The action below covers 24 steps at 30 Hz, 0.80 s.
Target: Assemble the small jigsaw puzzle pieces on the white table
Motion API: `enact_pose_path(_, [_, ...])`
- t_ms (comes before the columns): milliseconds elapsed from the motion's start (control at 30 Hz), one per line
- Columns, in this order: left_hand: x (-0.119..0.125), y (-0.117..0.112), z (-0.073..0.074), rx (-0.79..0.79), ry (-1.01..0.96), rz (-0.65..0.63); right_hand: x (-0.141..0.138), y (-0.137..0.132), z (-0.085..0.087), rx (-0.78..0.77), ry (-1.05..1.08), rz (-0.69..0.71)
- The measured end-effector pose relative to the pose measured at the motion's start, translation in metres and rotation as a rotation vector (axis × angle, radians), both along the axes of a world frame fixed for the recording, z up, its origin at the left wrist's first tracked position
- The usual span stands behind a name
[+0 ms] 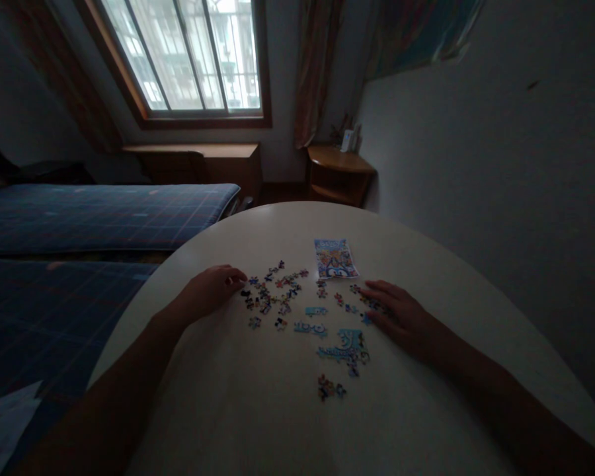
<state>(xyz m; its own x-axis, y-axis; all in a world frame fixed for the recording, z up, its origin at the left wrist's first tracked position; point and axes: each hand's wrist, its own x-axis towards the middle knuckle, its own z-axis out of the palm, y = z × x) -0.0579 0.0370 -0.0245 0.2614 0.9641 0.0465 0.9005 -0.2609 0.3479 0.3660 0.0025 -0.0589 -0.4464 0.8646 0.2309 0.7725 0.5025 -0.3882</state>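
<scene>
Loose jigsaw puzzle pieces (265, 301) lie in a cluster on the white round table (218, 396). At the cluster's left edge is my left hand (213, 289), its fingers loosely bent and apart, with no piece visible in them. My right hand (401, 314) rests with fingers spread over some pieces (371, 302) on the right, partly hiding them. Between the hands lie joined light-blue strips (310, 328) and a larger joined blue section (344, 347). A small joined group (330, 388) sits closer to me. Behind the pieces lies a printed picture sheet (334, 258).
A bed with a blue plaid cover (104, 215) stands left of the table. Papers (10, 423) lie at the lower left. Beyond are a wooden desk (228, 151) under a barred window (193, 53) and a corner shelf (340, 158). A wall (500, 178) runs along the right.
</scene>
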Motion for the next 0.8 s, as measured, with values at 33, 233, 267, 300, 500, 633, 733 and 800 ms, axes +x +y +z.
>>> enact_pose_path(33, [0.001, -0.002, 0.002, -0.019, 0.012, 0.010, 0.000, 0.000, 0.000, 0.001, 0.001, 0.003])
enact_pose_path(233, [0.006, -0.013, 0.015, -0.139, 0.059, 0.034, 0.001, 0.000, 0.001, -0.013, -0.014, 0.010])
enact_pose_path(267, [0.007, -0.013, 0.016, -0.146, 0.065, 0.032, 0.001, -0.001, 0.001, -0.017, -0.019, 0.011])
enact_pose_path(300, [0.008, -0.014, 0.016, -0.146, 0.072, 0.026, 0.001, -0.001, 0.002, -0.020, -0.025, 0.013])
enact_pose_path(500, [0.009, -0.013, 0.013, -0.126, 0.096, 0.000, 0.001, 0.000, 0.002, -0.024, -0.024, 0.013])
enact_pose_path(633, [0.011, -0.013, 0.010, -0.100, 0.092, 0.024, 0.003, 0.001, -0.001, -0.025, -0.018, 0.013])
enact_pose_path(733, [0.013, -0.013, 0.009, -0.091, 0.091, 0.036, 0.004, 0.001, -0.003, -0.013, -0.024, 0.016])
enact_pose_path(800, [0.014, -0.013, 0.009, -0.092, 0.095, 0.036, 0.004, 0.002, -0.004, -0.009, -0.026, 0.018])
